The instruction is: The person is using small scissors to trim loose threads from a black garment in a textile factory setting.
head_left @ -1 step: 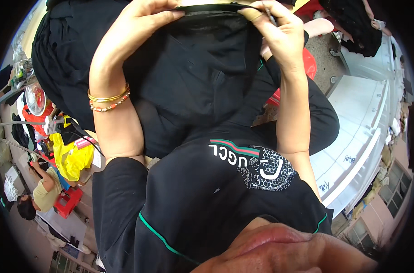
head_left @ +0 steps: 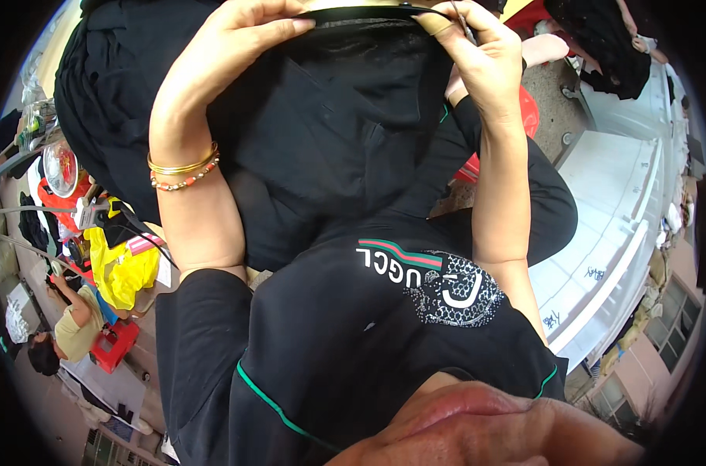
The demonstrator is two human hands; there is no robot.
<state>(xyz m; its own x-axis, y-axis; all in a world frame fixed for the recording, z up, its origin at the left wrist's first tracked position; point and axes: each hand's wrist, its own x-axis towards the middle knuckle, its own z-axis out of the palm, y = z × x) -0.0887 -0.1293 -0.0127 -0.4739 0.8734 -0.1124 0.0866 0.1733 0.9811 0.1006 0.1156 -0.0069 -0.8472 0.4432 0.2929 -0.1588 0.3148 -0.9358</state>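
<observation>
A black garment point(head_left: 345, 109) of thin cloth hangs over my lap, its upper edge stretched between my two hands. My left hand point(head_left: 252, 31), at the top left, pinches one end of that edge between thumb and fingers. At the other end, my right hand point(head_left: 481, 54) is closed on the edge, with a tan wrap around its thumb. A thin dark metal piece point(head_left: 463, 22) shows between the fingers of my right hand; its kind is unclear. The fingertips of both hands are partly cut off by the top of the picture.
More black cloth point(head_left: 104, 116) is heaped at my left. A white-topped table point(head_left: 601, 186) runs along the right, near a red stool point(head_left: 529, 113). At far left are yellow cloth point(head_left: 120, 268) and a person in a pale top point(head_left: 79, 326). Another person's hand point(head_left: 644, 42) is at upper right.
My right hand has turned slightly, and the thin metal piece in its fingers stands out more. My left forearm has shifted a touch to the left.
</observation>
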